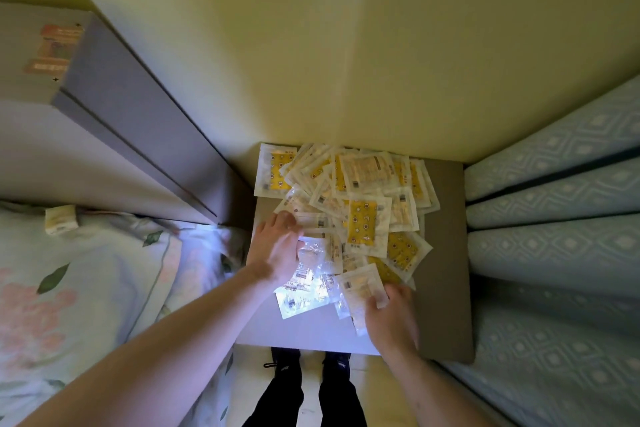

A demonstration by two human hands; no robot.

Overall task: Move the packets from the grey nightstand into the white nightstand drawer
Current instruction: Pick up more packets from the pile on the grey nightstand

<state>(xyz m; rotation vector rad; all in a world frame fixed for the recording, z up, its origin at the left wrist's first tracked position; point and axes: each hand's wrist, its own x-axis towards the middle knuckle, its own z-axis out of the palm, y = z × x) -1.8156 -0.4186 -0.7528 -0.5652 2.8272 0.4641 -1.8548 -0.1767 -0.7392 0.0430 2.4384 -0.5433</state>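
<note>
A heap of clear and yellow-printed packets (360, 204) covers the far half of the grey nightstand (443, 253) top, against the wall. My left hand (277, 253) lies on the pile's near left edge, fingers curled over shiny clear packets (308, 284). My right hand (391, 319) grips a pale packet (362, 291) at the pile's near right corner, thumb on top of it. No white nightstand or drawer shows in this view.
A bed with floral bedding (86, 288) and a grey headboard (138, 121) lies left of the nightstand. Blue patterned curtain folds (554, 236) hang at the right. My dark shoes (311, 367) stand on the floor below the nightstand's front edge.
</note>
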